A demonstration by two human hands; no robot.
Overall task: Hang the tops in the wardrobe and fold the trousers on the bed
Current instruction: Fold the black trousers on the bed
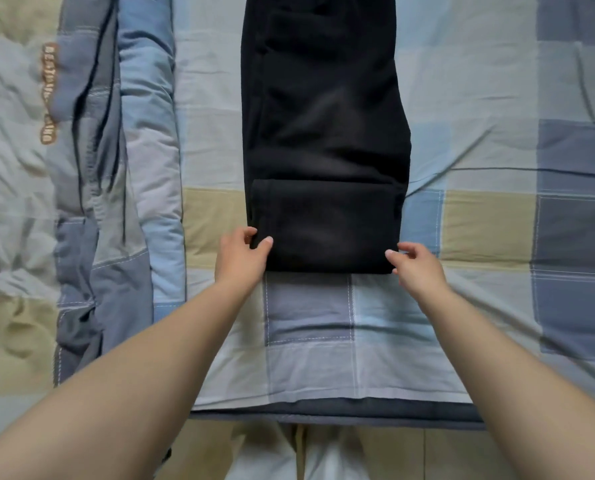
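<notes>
Black trousers (323, 133) are lying lengthwise on the bed (479, 237), running away from the person w/ the far end cut off by the top edge of the frame. Near end is sitting doubled over into a thick fold, its edge facing the person. Fabric is so dark that seams & pockets are hard to make out.

L hand (242, 256) is gripping the fold's left corner: thumb lying on top, fingers curling round the side, tips partly hidden behind the cloth. R hand (415, 263) is pinching the right corner, thumb on top, fingers curling at the edge; underside contact isn't showing.

Rolled quilt (116, 185) is lying well left of the trousers, w/ blurred brown lettering, unreadable. Bed's near edge is showing at the bottom; below it, pale-clad legs (271, 455) are partly cut off.
</notes>
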